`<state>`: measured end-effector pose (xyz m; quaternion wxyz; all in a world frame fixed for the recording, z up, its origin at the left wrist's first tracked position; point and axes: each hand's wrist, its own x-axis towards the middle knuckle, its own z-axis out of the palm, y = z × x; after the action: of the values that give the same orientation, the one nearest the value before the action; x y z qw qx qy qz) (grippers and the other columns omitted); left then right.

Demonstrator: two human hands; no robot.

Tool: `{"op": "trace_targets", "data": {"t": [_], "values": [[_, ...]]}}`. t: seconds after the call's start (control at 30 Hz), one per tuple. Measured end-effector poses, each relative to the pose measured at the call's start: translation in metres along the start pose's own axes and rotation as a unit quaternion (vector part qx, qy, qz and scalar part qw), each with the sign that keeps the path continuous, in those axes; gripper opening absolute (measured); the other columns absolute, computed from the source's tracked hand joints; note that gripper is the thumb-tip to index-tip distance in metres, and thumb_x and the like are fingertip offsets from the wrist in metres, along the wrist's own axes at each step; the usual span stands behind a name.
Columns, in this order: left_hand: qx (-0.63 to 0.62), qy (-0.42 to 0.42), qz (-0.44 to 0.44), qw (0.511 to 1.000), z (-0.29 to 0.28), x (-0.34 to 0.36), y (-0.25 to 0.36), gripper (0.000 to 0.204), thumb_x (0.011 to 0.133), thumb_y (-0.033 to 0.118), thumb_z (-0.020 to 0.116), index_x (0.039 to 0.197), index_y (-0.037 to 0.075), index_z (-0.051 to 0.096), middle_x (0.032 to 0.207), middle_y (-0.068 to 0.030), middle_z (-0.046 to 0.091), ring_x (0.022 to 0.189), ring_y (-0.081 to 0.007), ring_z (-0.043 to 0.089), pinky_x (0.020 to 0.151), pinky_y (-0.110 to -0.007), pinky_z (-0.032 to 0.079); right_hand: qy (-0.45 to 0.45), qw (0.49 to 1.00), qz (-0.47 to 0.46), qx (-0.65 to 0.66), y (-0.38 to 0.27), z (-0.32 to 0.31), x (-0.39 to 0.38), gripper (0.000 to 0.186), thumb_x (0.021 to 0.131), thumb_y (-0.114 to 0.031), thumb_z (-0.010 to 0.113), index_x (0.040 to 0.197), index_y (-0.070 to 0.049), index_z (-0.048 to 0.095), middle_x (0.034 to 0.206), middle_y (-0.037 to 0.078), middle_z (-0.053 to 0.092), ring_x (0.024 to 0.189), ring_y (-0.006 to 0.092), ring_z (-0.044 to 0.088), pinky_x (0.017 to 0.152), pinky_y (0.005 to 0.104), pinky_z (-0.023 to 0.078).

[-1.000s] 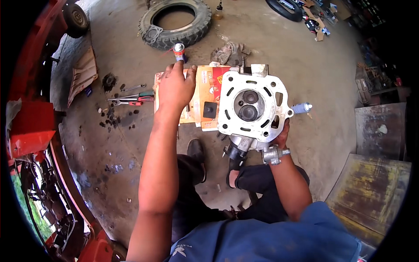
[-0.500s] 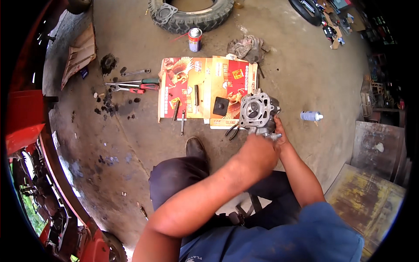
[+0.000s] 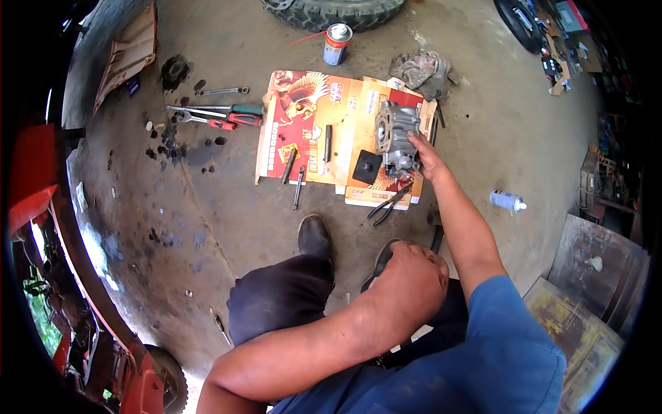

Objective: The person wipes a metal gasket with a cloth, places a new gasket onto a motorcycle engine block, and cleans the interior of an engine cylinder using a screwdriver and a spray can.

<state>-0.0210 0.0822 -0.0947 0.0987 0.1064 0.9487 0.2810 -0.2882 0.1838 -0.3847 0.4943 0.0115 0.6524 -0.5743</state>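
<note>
A grey metal engine cylinder head [image 3: 400,138] stands tilted on its side over the flattened red and yellow carton [image 3: 338,165]. My right hand [image 3: 427,157] grips its right side, with the thumb and fingers against the casting. My left hand [image 3: 419,270] is curled in above my right knee; its fingers are mostly hidden. Just beyond it shows a dark bar-like piece [image 3: 436,238], and I cannot tell whether the hand holds it. Black-handled pliers [image 3: 390,204] lie at the carton's near edge. On the carton, beside the casting, is a square black rubber piece [image 3: 367,167].
Two dark metal pins [image 3: 327,143] and a small spanner [image 3: 298,188] lie left of the casting. Screwdrivers and a ratchet [image 3: 200,119] are further left. A spray can [image 3: 336,45], a tyre [image 3: 345,12] and a rag [image 3: 422,72] stand beyond. Another can [image 3: 507,201] lies right.
The cylinder head has gone from being held up between both hands to resting over the carton, turned sideways. My left hand has drawn back toward my knee; the right keeps its grip.
</note>
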Motion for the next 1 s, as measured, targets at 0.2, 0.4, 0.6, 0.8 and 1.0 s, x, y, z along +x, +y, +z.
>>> {"op": "trace_targets", "data": {"t": [0.2, 0.4, 0.6, 0.8, 1.0], "values": [[-0.009, -0.023, -0.028, 0.999, -0.007, -0.002, -0.03, 0.026, 0.089, 0.018, 0.061, 0.107, -0.001, 0.064, 0.093, -0.0144, 0.07, 0.082, -0.0288, 0.07, 0.07, -0.042, 0.051, 0.115, 0.987, 0.025, -0.108, -0.014, -0.004, -0.012, 0.072, 0.094, -0.042, 0.072, 0.153, -0.011, 0.045, 0.137, 0.009, 0.06, 0.124, 0.0225, 0.057, 0.101, 0.0413, 0.047], [-0.138, -0.136, -0.04, 0.98, -0.017, -0.001, -0.073, 0.028, 0.09, 0.027, 0.066, 0.105, 0.004, 0.069, 0.097, -0.0162, 0.072, 0.094, -0.0365, 0.07, 0.083, -0.049, 0.055, 0.136, 0.935, 0.027, -0.328, -0.009, -0.034, -0.019, 0.07, 0.098, -0.046, 0.067, 0.153, -0.009, 0.046, 0.135, 0.01, 0.063, 0.117, 0.0227, 0.06, 0.095, 0.0377, 0.05], [-0.28, 0.305, -0.321, 0.852, -0.017, -0.107, -0.2, 0.023, 0.095, 0.019, 0.064, 0.107, 0.0, 0.072, 0.095, -0.0167, 0.074, 0.086, -0.0322, 0.071, 0.077, -0.039, 0.057, 0.028, 0.881, -0.007, -0.472, -0.143, -0.028, -0.113, 0.066, 0.097, -0.043, 0.068, 0.148, -0.005, 0.05, 0.133, 0.016, 0.064, 0.118, 0.0252, 0.062, 0.097, 0.0402, 0.051], [-0.408, 0.718, -0.271, 0.494, -0.009, -0.298, -0.209, 0.025, 0.101, 0.008, 0.059, 0.123, -0.001, 0.066, 0.103, -0.0089, 0.067, 0.087, -0.016, 0.066, 0.082, -0.033, 0.059, 0.214, 0.953, -0.133, -0.166, -0.149, -0.089, -0.249, 0.035, 0.103, -0.034, 0.06, 0.123, -0.006, 0.063, 0.099, 0.004, 0.069, 0.082, 0.0125, 0.064, 0.066, 0.0292, 0.052], [-0.326, 0.757, -0.362, 0.435, 0.08, -0.484, -0.108, 0.027, 0.1, 0.014, 0.066, 0.123, 0.001, 0.064, 0.098, -0.0025, 0.065, 0.085, -0.0118, 0.062, 0.077, -0.029, 0.057, 0.204, 0.976, -0.018, -0.07, 0.021, -0.104, -0.3, 0.023, 0.103, -0.033, 0.056, 0.093, -0.013, 0.064, 0.078, 0.001, 0.066, 0.071, 0.0136, 0.065, 0.062, 0.0302, 0.054]]}}
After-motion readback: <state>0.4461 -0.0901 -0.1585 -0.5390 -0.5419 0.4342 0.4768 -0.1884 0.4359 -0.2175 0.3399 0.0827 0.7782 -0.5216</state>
